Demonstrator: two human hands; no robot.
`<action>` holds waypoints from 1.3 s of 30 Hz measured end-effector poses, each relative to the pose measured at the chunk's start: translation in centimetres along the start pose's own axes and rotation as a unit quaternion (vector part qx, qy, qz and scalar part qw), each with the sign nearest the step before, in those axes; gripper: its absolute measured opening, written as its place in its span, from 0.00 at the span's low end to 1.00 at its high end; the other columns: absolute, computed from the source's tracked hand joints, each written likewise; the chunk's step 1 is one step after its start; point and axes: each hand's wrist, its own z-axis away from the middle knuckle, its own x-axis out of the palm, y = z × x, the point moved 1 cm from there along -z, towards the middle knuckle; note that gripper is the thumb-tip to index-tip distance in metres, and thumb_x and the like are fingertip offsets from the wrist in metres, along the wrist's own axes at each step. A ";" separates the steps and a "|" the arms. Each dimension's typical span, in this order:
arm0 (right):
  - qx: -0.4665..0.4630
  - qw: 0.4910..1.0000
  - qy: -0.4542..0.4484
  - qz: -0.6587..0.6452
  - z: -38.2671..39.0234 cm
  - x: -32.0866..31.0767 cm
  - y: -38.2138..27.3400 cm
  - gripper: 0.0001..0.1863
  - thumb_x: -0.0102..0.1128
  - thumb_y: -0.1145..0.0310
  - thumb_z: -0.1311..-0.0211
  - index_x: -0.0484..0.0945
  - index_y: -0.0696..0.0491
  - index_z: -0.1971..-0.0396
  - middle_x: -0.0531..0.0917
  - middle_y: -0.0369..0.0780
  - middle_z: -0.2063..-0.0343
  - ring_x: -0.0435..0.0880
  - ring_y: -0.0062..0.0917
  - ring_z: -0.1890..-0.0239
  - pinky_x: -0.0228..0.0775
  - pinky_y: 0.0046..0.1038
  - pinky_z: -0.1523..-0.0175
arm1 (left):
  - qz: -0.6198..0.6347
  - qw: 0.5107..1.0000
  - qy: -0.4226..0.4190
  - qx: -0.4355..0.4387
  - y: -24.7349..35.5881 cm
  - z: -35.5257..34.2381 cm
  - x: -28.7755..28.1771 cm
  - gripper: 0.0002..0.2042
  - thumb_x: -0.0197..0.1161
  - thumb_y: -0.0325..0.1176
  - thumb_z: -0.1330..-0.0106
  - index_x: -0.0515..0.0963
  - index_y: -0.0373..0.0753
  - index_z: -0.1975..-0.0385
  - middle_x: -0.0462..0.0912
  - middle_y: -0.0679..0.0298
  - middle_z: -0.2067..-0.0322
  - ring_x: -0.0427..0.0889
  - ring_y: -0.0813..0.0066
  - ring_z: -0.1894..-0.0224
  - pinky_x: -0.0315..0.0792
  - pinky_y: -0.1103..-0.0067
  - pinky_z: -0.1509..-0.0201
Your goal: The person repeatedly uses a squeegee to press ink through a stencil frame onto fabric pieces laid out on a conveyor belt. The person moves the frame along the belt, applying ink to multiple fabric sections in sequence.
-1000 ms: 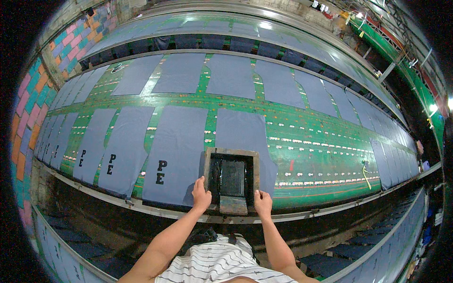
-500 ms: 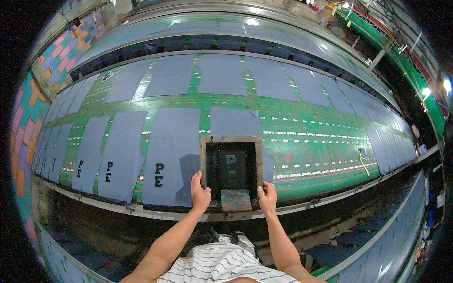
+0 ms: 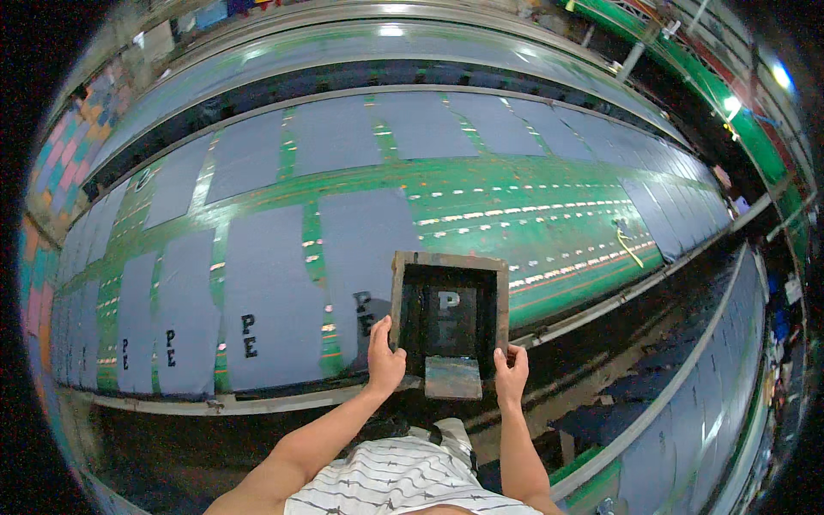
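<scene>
One frame, held from both sides

The left hand's fingers are closed on the frame's left side; the right hand's fingers grip its right side, low down, thumb toward the inside. Neither hand carries anything else. Two hands, one frame: the opposed, near-level grip probably keeps the box-like thing steady and square.

The frame is directly in front of the person, at the near edge of the surface, its lower end reaching past that edge. Whether its underside touches anything, I cannot tell. Inside is one dark mesh with two pale letter shapes, the upper clear, the lower dim. One block leans at the frame's near end, perhaps parked there to leave both hands free.

Just left, the frame partly covers one of the blue-grey panels. Four wide panels run leftward from the frame in the near row, each with a pair of black letters; narrower ones beyond blur together. The even spacing looks meant to keep the letters in line. A far row lies behind, too crowded at its ends to count. One yellow strip lies to the right. Beyond stands one more long surface, also carrying panels.
</scene>
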 end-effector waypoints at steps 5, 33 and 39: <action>0.058 0.997 0.049 -0.019 -2.8 -6.8 1.8 0.16 0.68 0.64 0.37 0.77 0.59 0.58 0.79 0.39 0.64 0.77 0.25 0.62 0.71 0.29 0.53 | -0.002 0.999 -0.036 0.040 2.5 -1.0 8.2 0.33 0.56 0.14 0.49 0.66 0.28 0.36 0.68 0.48 0.37 0.66 0.52 0.32 0.58 0.70 0.27; 0.149 0.907 0.394 -0.004 -23.1 -47.6 23.8 0.14 0.69 0.64 0.37 0.79 0.59 0.59 0.81 0.38 0.66 0.78 0.24 0.65 0.71 0.27 0.57 | 0.101 0.936 -0.318 0.110 26.6 -1.7 64.4 0.33 0.55 0.14 0.51 0.67 0.28 0.38 0.72 0.49 0.41 0.70 0.52 0.35 0.62 0.70 0.29; 0.150 0.913 0.380 0.018 -32.8 -54.2 27.0 0.16 0.69 0.63 0.38 0.79 0.59 0.58 0.82 0.39 0.65 0.79 0.25 0.64 0.72 0.28 0.55 | 0.108 0.932 -0.310 0.155 30.8 -5.5 75.8 0.33 0.55 0.14 0.51 0.67 0.28 0.38 0.71 0.49 0.41 0.69 0.52 0.35 0.60 0.69 0.28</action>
